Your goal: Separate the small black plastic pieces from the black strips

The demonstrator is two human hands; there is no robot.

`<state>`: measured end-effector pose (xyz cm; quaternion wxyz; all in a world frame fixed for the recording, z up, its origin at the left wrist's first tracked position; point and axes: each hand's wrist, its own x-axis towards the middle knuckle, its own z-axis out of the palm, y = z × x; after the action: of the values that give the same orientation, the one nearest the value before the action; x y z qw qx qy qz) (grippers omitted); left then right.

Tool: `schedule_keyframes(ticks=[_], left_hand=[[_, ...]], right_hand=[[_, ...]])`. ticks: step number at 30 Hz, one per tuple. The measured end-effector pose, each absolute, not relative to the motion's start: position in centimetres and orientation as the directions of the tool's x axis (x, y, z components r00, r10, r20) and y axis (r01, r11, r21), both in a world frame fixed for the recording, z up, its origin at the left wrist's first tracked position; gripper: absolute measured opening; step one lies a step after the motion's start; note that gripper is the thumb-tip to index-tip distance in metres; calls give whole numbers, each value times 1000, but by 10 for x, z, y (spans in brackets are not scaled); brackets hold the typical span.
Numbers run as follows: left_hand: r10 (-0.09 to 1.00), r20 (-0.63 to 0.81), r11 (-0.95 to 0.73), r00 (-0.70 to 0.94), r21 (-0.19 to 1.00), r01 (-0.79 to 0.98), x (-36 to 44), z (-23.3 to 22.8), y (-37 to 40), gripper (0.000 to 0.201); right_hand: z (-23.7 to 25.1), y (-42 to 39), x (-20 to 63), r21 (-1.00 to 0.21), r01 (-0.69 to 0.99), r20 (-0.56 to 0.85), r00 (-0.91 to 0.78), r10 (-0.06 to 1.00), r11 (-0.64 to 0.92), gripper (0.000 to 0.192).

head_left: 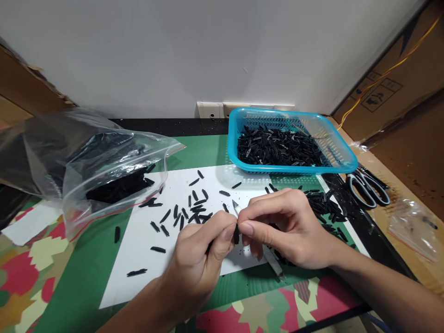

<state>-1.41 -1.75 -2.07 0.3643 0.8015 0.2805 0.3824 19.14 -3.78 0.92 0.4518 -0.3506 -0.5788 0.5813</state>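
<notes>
both the left hand (203,256) and the right hand (289,233) are closed up around one tiny bit of black stuff, a small black piece (237,235) at the near middle of the table (164,126). left one is curled nearly into a fist with thumb against forefinger, right one has thumb and forefinger pinched and the other fingers loosely bent. looks to me like they've both got hold of it, though most of the piece is hidden so i can't tell exactly how.

my read on the step: fine fingertip work on a single piece. next move calls for a light, steady pinch and not much force, since it looks thin.

so the piece sits right in the gap where the fingertips meet, just above the white sheet (138,252). a white pen-like tool (274,264) with a pointed end runs under the right hand; can't tell if it's gripped or just lying there.

loose black pieces (197,210) are scattered to the left of the hands, and there's a denser heap (324,206) to the right. far right is a blue basket (294,169) with loads more in it, far left a clear zip bag (41,138) with black contents. scissors (367,188) lie right of the heap.
</notes>
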Motion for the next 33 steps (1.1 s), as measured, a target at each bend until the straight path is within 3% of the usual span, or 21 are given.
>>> schedule_keyframes(ticks=[9,21,33], left_hand=[[654,446,-677,610,705,211,-18,-23,-13,23],[659,502,-733,560,595,330,-12,-21,-13,28],[723,486,-675,491,649,351,-7,-16,-15,25]], right_hand=[[3,-36,186,-954,18,283,-266,922,298,15],[0,-42,174,-904,190,358,-155,921,383,24],[-2,-43,167,-852,252,454,-80,888,458,20]])
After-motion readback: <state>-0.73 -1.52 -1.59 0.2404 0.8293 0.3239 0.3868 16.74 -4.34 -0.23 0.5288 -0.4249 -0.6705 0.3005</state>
